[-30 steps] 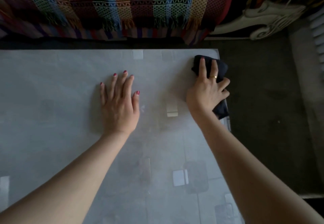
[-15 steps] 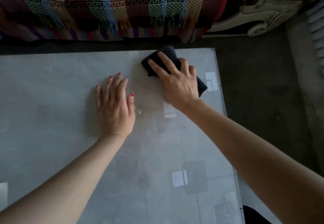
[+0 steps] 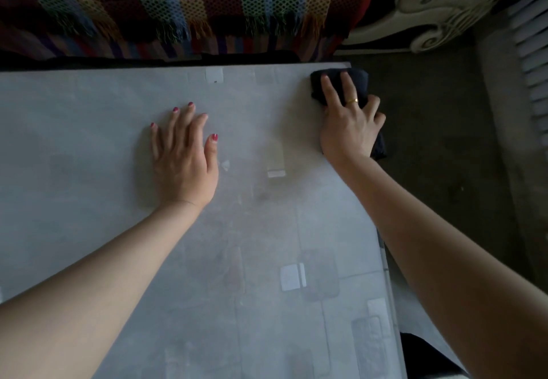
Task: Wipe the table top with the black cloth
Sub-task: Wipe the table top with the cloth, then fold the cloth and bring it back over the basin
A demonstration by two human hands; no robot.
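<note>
The grey glass table top (image 3: 89,141) fills most of the view. The black cloth (image 3: 358,77) lies bunched at the table's far right corner, partly hanging over the right edge. My right hand (image 3: 348,126) presses flat on the cloth, fingers spread over it, and covers most of it. My left hand (image 3: 184,156) rests palm down on the bare table near the middle, fingers apart, holding nothing.
A sofa with a bright patterned fringed blanket (image 3: 178,1) runs along the table's far edge. Dark carpet floor (image 3: 444,156) lies to the right of the table. A white carved furniture piece (image 3: 430,19) stands at the back right. Pale reflections show in the glass.
My right hand has slid the black cloth rightward from the far middle of the table back to the far right corner. The left hand stays flat in place.
</note>
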